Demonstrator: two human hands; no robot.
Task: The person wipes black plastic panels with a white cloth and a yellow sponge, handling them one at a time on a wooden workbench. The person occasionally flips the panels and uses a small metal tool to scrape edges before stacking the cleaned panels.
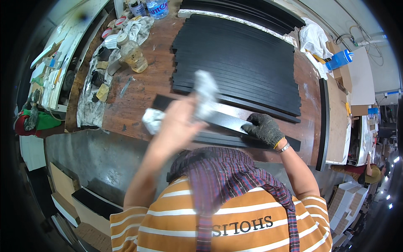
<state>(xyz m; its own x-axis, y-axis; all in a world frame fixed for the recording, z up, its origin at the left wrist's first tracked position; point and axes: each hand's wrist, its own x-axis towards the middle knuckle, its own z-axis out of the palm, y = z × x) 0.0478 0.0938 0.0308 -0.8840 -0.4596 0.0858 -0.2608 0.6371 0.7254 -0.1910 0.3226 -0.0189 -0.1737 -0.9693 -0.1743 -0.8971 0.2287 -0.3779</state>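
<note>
My left hand (179,119) is bare and smeared by motion. It grips a crumpled white cloth (205,94), blurred too, over a long black strip (228,121). My right hand (265,129), in a dark grey knit glove with a yellow cuff, has its fingers closed on that strip toward its right part. A pale shine shows along the strip's face. Another black strip (220,139) lies along the table's near edge, partly hidden by my left arm. Just beyond both hands lies a wide layer of black strips (235,59), set side by side.
A second white cloth (152,120) lies left of my left hand. On the brown table (126,107) stands a jar of yellowish liquid (133,54), with stained rags behind it. More black strips (252,12) are at the back. A blue bottle (339,60) is at the right.
</note>
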